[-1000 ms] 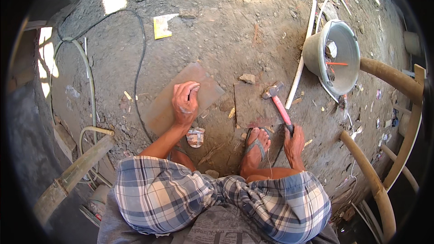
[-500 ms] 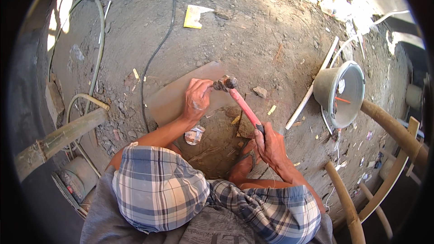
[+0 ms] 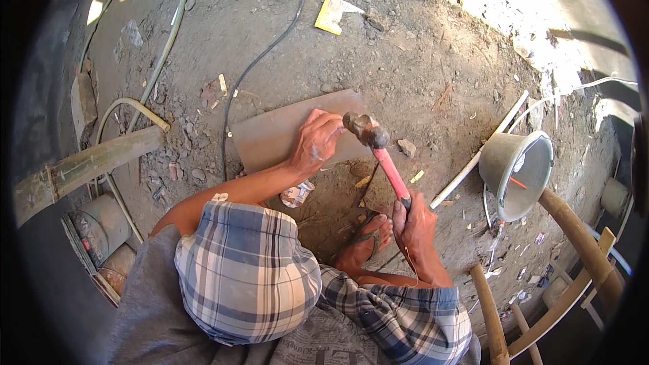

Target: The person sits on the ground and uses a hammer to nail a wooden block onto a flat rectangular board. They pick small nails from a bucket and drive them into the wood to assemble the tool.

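A hammer [image 3: 391,173] with a pinkish-red handle and a dark lower grip is in my right hand [image 3: 415,231], fingers wrapped round the grip. Its worn brown head is just right of the fingertips of my left hand [image 3: 315,142]. That left hand is closed in a pinch over a flat grey-brown tile-like slab [image 3: 262,136]; whatever the fingers hold is hidden. The slab lies on the dirt ground, partly covered by my left hand and forearm. A crumpled printed packet [image 3: 297,193] sits below my left wrist.
A grey bucket [image 3: 492,174] lies tipped at the right, near a white pipe [image 3: 466,169] and bamboo poles [image 3: 581,233]. A dark cable [image 3: 267,54] and a hose [image 3: 157,71] run along the left. Stone [image 3: 406,147] and yellow scraps are scattered about. My sandaled foot [image 3: 362,247] is close below.
The view has turned, shifting much of the scene to the right. The hammer looks larger, and its head now shows more side-on. My left hand stays pinched over the slab.
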`<state>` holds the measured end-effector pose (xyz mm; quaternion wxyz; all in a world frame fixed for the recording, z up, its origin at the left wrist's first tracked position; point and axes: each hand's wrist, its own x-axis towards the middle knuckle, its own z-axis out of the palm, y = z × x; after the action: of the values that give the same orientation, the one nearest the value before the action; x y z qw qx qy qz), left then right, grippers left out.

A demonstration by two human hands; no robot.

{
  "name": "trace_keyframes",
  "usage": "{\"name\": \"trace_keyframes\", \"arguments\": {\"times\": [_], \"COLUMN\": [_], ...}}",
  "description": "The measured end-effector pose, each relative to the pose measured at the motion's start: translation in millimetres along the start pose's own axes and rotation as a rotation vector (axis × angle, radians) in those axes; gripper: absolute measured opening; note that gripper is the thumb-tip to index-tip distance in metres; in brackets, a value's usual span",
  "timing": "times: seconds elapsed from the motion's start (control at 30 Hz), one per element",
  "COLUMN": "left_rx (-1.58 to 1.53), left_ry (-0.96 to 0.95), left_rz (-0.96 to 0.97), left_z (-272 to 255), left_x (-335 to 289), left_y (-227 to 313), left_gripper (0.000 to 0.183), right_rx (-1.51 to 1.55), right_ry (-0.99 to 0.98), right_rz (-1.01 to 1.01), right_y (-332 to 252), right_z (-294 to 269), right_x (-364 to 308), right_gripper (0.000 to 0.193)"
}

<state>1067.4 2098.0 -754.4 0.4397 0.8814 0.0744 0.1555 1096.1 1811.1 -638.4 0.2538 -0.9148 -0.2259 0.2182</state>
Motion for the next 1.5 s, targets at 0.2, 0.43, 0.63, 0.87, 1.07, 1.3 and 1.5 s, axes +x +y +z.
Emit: {"name": "trace_keyframes", "arguments": {"times": [0.2, 0.43, 0.63, 0.87, 1.07, 1.3, 1.5], "left_rx": [0.029, 0.011, 0.062, 0.063, 0.105, 0.093, 0.1], "left_ry": [0.006, -0.019, -0.048, -0.172, -0.136, -0.129, -0.118], "left_rz": [0.02, -0.002, 0.025, -0.002, 0.008, -0.004, 0.023], "left_z": [4, 2, 2, 2, 4, 4, 5], "left_x": [-4, -2, -6, -6, -7, -7, -4], "left_y": [-10, -5, -5, -9, -12, -9, -11], "left_gripper": [0.017, 0.015, 0.05, 0.113, 0.124, 0.132, 0.133], "right_rx": [-0.091, -0.025, 0.049, 0.005, 0.159, -0.04, 0.225], "right_ry": [-0.123, -0.053, -0.003, 0.051, 0.085, -0.14, 0.274], "right_rz": [0.136, 0.074, 0.109, -0.014, 0.088, 0.156, -0.012], "right_y": [15, 7, 5, 12, -3, 17, 4], "right_z": [15, 17, 16, 26, 28, 44, 38], "right_x": [5, -9, -1, -12, -7, -2, -12], "right_gripper": [0.021, 0.021, 0.02, 0.021, 0.021, 0.021, 0.02]}}
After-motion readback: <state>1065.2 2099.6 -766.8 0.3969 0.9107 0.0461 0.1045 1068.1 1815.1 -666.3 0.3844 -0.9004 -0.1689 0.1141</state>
